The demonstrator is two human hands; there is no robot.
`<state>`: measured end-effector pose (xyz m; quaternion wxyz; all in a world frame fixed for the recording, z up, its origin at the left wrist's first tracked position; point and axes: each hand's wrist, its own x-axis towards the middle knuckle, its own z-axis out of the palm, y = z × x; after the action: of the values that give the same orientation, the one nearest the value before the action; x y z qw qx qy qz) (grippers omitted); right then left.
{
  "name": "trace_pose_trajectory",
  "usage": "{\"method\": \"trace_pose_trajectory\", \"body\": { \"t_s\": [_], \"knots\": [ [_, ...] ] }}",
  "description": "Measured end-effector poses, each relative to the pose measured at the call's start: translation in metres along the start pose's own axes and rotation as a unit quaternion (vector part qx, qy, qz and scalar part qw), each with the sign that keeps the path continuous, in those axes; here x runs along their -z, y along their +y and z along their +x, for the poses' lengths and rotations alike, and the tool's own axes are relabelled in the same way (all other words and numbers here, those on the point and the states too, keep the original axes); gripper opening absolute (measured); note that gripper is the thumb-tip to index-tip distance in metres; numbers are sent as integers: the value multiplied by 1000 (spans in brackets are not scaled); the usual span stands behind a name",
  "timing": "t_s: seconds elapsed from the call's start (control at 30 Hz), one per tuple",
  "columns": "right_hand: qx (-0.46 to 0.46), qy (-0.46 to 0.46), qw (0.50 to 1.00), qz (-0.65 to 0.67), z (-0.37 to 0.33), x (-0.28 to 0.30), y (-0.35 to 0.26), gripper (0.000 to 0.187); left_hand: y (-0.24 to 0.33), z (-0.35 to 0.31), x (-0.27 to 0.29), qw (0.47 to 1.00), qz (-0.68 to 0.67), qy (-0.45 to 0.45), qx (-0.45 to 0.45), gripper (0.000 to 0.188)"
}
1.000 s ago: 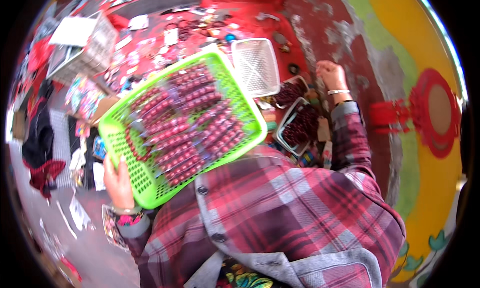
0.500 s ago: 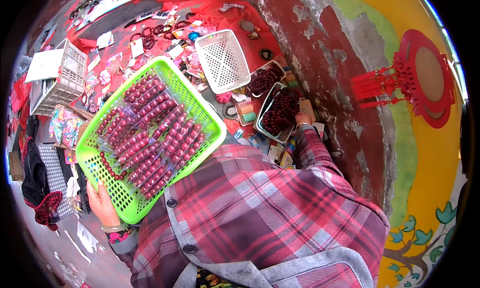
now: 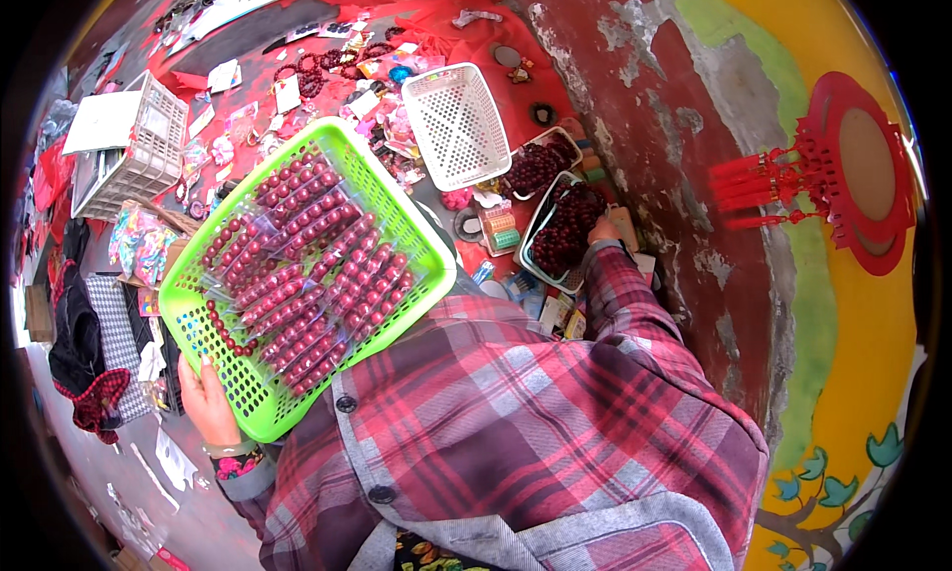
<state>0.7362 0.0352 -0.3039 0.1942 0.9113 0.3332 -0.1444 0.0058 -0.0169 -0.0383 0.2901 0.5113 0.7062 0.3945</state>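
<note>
At the left, my left hand (image 3: 208, 404) is closed on the lower left rim of a bright green plastic basket (image 3: 405, 209), which is tilted against my front. In it lie many dark red bead bracelets (image 3: 327, 209) in clear sleeves, with a loose one (image 3: 226, 328) near the left wall. My right hand (image 3: 603, 232) reaches to the right edge of a white basket (image 3: 526, 256) heaped with loose dark red beads (image 3: 565, 229). Its fingers are hidden against the heap, so I cannot see what they grip.
Behind stand a white perforated basket (image 3: 458, 125) and a smaller one holding dark red beads (image 3: 540, 165). Small goods lie scattered on red cloth (image 3: 476, 41). A peeling wall (image 3: 674, 174) rises close on the right. At the left are a grey crate (image 3: 149, 150) and dark clothing (image 3: 79, 343).
The whole view has shifted slightly, moving most things right and a little down. My right hand is a bit closer to the bead heap. My left hand keeps its hold on the green basket.
</note>
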Motion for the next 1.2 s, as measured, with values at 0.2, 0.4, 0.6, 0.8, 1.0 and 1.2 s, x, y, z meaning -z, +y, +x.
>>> {"method": "trace_pose_trajectory", "body": {
  "t_s": [0.2,0.4,0.6,0.8,1.0,1.2],
  "knots": [
    [34,176,924,337,42,22,56,21,3,4,-2,999,-26,-11,-16,40],
    [223,139,765,588,-78,215,-45,15,42,-8,30,991,38,117,-57,40],
    [517,-56,554,650,-270,338,-146,18,105,-8,17,890,-448,-87,18,42],
    [768,-15,489,413,-419,336,-211,20,137,-21,-36,698,-625,-319,143,61],
    [907,120,335,227,-462,306,-231,30,135,-25,-31,634,-728,-234,114,44],
    [893,-1,385,232,-461,321,-244,36,111,-21,-20,640,-731,-222,78,43]
  ]
}}
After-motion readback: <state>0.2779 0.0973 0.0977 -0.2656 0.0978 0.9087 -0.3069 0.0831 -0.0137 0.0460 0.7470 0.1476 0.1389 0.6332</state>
